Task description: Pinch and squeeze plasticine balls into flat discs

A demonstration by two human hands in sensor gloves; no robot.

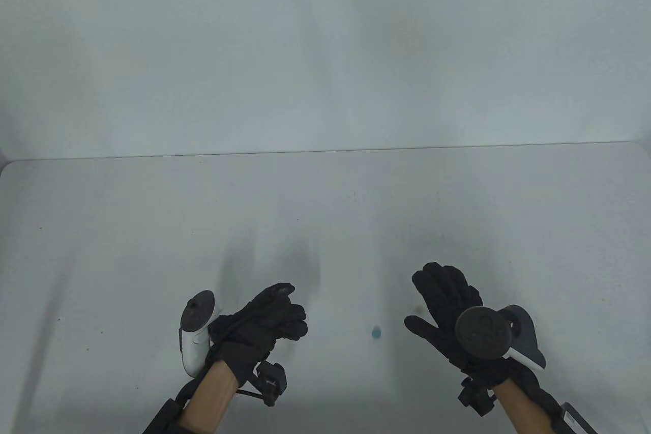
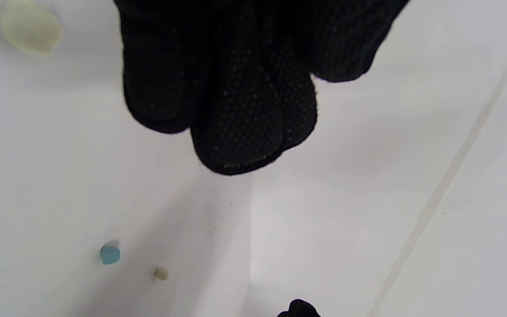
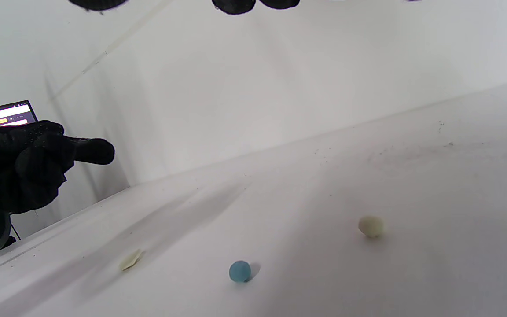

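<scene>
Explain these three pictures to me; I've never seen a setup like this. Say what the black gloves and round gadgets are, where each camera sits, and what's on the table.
Two human hands in black sensor gloves work at a white table. The gadgets strapped to their backs are motion trackers. One camera looks down from above; the others ride on each wrist. The left hand and right hand hover, holding nothing. Between them lies a blue plasticine ball. The wrist views also show a cream ball and a flattened cream disc.

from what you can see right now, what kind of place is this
Probably a lab data-recording bench: a bare white table, sensor-gloved hands with trackers, small plasticine balls, and a laptop screen at the side.
</scene>
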